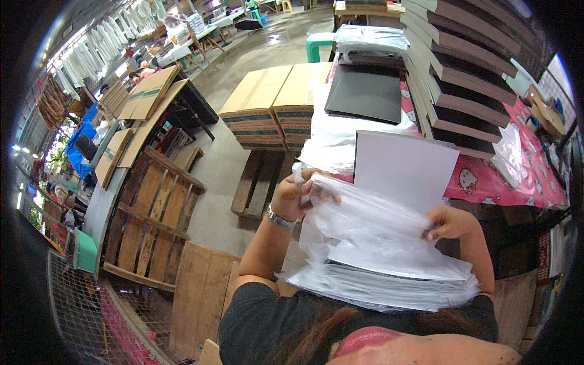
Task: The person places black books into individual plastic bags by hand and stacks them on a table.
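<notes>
Nearest you, one thick stack of bagged sheets point(383, 283) rests on your lap. Your two hands work one clear plastic bag point(365, 225) above it: your left hand point(292, 194) pinches the bag's upper corner shut-fisted, your right hand point(447, 222) curls closed on its right edge. Behind stands one white sheet point(404, 167); farther, one dark board point(365, 91), two cardboard box stacks point(274, 109).

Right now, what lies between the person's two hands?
In the head view, a clear plastic bag stretches between the left hand and the right hand. Both hands hold it, with the white board just behind it.
</notes>
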`<state>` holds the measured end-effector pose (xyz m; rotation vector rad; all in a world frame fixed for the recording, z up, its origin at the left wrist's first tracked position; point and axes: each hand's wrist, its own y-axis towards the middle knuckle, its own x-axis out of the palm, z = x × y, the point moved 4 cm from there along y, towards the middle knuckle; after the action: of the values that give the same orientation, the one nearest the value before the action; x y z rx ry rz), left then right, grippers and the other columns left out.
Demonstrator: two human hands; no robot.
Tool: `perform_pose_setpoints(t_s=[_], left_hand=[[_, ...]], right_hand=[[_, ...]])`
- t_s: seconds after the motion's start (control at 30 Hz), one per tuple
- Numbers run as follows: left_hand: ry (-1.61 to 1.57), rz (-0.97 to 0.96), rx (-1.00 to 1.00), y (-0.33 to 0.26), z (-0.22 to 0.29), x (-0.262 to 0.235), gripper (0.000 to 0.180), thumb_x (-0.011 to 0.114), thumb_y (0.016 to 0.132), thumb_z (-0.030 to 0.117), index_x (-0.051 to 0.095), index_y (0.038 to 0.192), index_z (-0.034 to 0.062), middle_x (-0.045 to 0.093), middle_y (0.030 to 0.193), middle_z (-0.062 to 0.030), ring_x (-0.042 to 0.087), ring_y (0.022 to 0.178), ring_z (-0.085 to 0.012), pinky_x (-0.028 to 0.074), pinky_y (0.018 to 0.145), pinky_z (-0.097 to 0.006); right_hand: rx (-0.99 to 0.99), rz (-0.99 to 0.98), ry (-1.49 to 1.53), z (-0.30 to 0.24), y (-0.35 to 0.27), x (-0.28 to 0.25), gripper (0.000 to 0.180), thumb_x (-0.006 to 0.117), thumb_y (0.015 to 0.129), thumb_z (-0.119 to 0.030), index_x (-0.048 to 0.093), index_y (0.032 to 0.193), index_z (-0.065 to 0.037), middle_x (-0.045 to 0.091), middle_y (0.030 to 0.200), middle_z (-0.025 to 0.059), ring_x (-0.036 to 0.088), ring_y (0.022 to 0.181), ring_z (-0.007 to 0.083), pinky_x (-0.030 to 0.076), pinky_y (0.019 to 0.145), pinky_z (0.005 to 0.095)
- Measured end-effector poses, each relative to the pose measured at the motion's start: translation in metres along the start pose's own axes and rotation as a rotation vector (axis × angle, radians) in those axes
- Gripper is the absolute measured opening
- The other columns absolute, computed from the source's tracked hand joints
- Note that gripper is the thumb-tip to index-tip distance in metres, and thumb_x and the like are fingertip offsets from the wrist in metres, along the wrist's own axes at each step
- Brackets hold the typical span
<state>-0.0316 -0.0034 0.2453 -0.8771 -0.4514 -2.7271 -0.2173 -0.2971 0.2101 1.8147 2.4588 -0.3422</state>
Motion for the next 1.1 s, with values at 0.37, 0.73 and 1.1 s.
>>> perform_pose_setpoints(t_s=[0.37, 0.73, 1.1], left_hand=[[0.003, 0.068, 0.123, -0.023, 0.008, -0.004, 0.025, 0.056, 0.084, 0.018, 0.062, 0.099, -0.001, 0.064, 0.096, -0.0218, 0.064, 0.071, -0.0232, 0.05, 0.056, -0.029], [-0.032, 0.276, 0.119, 0.032, 0.009, -0.025, 0.051, 0.063, 0.068, 0.015, 0.051, 0.11, -0.0084, 0.062, 0.082, -0.0107, 0.062, 0.073, -0.0153, 0.052, 0.069, -0.028], [1.552, 0.641, 0.08, 0.059, -0.032, 0.01, 0.069, 0.051, 0.08, 0.008, 0.019, 0.141, 0.0095, 0.056, 0.057, -0.0196, 0.057, 0.053, -0.0359, 0.046, 0.053, -0.042]], right_hand=[[0.004, 0.032, -0.064, -0.005, 0.009, 0.014, 0.014, 0.07, 0.074, -0.011, 0.064, 0.086, -0.006, 0.065, 0.084, 0.0058, 0.064, 0.075, 0.0206, 0.052, 0.067, 0.0353], [-0.48, 0.544, 0.481, -0.039, 0.006, -0.04, 0.05, 0.065, 0.071, -0.006, 0.049, 0.119, -0.007, 0.048, 0.085, -0.0004, 0.051, 0.072, 0.0112, 0.045, 0.064, 0.0208], [-0.064, 1.283, -1.022, -0.037, -0.008, -0.004, 0.07, 0.052, 0.065, 0.011, 0.048, 0.129, -0.017, 0.043, 0.109, 0.0176, 0.05, 0.096, 0.0328, 0.044, 0.083, 0.0348]])
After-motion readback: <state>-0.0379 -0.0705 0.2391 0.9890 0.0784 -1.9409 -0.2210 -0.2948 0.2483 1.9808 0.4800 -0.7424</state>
